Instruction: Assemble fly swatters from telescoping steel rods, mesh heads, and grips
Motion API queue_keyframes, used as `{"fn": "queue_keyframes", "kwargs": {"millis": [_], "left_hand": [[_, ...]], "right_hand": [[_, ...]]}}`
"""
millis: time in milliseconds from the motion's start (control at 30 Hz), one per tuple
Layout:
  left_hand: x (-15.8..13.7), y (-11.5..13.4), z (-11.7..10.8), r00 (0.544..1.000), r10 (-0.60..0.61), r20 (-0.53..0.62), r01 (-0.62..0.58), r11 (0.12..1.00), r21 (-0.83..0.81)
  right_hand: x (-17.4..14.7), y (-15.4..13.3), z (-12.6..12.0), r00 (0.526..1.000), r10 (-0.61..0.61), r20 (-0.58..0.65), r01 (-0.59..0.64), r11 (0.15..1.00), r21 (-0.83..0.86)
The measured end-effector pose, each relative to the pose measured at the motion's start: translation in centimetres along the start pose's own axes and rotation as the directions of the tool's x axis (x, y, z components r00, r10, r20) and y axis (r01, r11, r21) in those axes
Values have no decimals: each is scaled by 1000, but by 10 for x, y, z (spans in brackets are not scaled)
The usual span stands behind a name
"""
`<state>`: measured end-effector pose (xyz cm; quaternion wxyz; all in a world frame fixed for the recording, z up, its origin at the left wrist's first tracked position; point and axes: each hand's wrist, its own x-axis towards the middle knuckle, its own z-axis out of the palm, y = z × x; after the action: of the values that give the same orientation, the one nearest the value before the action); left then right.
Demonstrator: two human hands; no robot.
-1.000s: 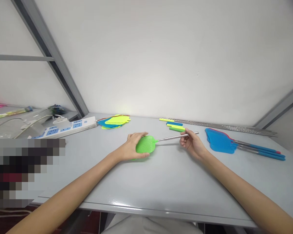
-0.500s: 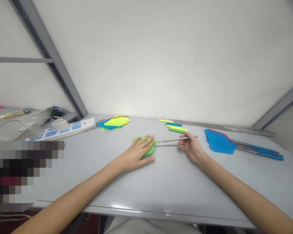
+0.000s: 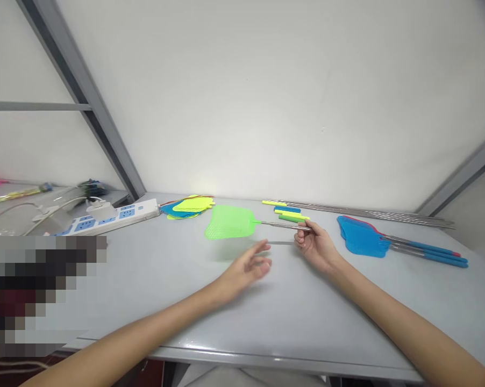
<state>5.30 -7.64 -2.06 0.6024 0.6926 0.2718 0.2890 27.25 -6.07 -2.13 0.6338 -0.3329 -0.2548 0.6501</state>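
Note:
A green fly swatter (image 3: 231,221) hangs a little above the table, its mesh head pointing left and its shadow below. My right hand (image 3: 315,246) pinches its thin metal rod (image 3: 285,225) between thumb and fingers. In front of the swatter head, apart from it, my left hand (image 3: 248,270) is raised with fingers loosely bent and nothing in them. Behind my right hand lie several coloured handle sleeves: yellow (image 3: 289,213), blue (image 3: 287,209) and green (image 3: 293,218).
Blue fly swatters (image 3: 365,239), one edged by red, lie at the right. Long metal rods (image 3: 371,211) run along the wall (image 3: 266,107). Yellow and blue swatter heads (image 3: 192,204) are piled beside a white power strip (image 3: 143,210) at the left.
My left hand has come off the green swatter head and moved back toward me, right of where it pressed. The swatter head has risen off the table, still in my right hand.

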Motion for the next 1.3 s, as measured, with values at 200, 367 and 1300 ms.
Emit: {"fn": "queue_keyframes", "kwargs": {"millis": [200,367,1300], "left_hand": [[12,11,-20,969,-100,-227,-47,825,-563],[13,13,-32,907,-155,-391,-136,771,-622],[11,-3,-26,952,-71,-297,-117,814,-569]], "right_hand": [[-12,2,10,995,34,90,-28,997,-72],[-24,11,22,986,-32,163,70,970,-233],[-34,42,20,958,205,202,-246,946,210]]}}
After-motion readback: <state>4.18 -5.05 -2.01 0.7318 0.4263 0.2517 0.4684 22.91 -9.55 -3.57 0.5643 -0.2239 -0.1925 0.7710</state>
